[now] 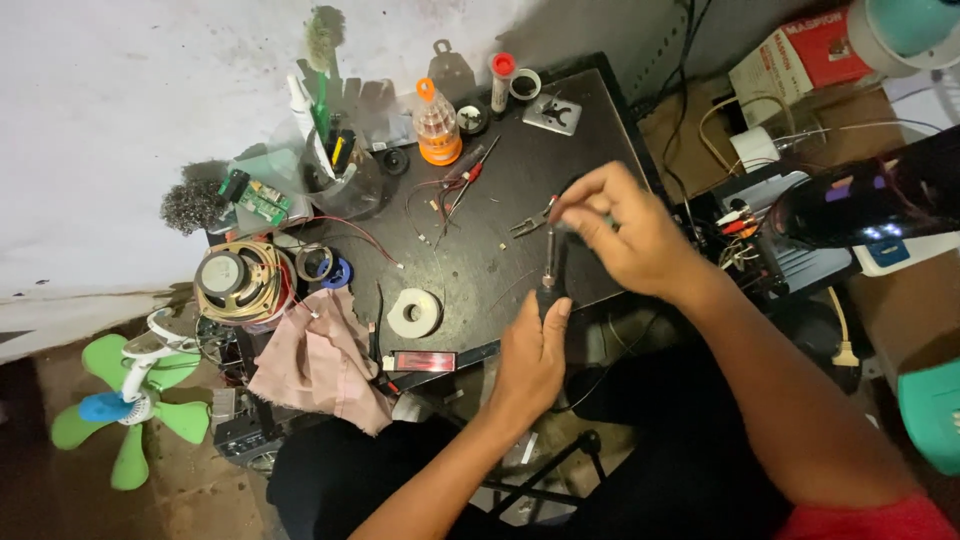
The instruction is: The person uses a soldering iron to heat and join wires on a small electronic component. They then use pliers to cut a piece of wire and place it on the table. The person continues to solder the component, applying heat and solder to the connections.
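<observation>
I see the left hand [532, 355] wrapped around the dark handle of a slim tool [549, 272] held upright over the black table's [560, 160] near edge. The right hand [625, 230] pinches its top between fingertips (shaft partly hidden). Small pliers [533, 222] lie just beside, tape roll [414, 313] nearby.

I'm looking down at a small electronics repair workshop, cramped and improvised. The black square table [585, 110] is strewn with loose red and black wires [440, 195], a white roll of tape [414, 313] and small metal pliers [533, 222]. A bare round loudspeaker cone [238, 280] sits at its left edge beside green circuit boards [262, 201] and a clear jar of tools [340, 170]. Opened equipment with exposed wiring [745, 235] stands to the right.
</observation>
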